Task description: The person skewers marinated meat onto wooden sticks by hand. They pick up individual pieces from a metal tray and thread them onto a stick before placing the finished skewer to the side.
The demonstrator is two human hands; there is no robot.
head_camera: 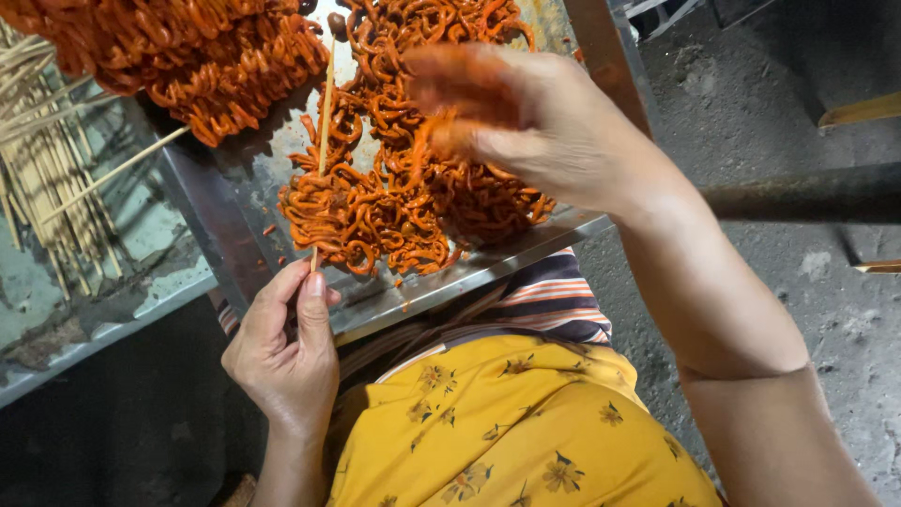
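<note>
Orange strips (394,188) crowding metal tray (488,268)

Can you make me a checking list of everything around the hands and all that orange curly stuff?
Surface: metal tray, shiny, smeared orange.
Job's things: one bamboo skewer standing upright, a dark piece on its tip; loose orange marinated strips heaped on the tray.
Clutter: pile of filled skewers at the top left; bare bamboo sticks on the left tray.
Hands: left hand pinches the skewer's bottom end; right hand, blurred, over the strips, fingers orange-stained.
Cables: nothing seen.
Surroundings: grey concrete floor; dark pipe on the right; yellow flowered cloth on the person's lap.
</note>
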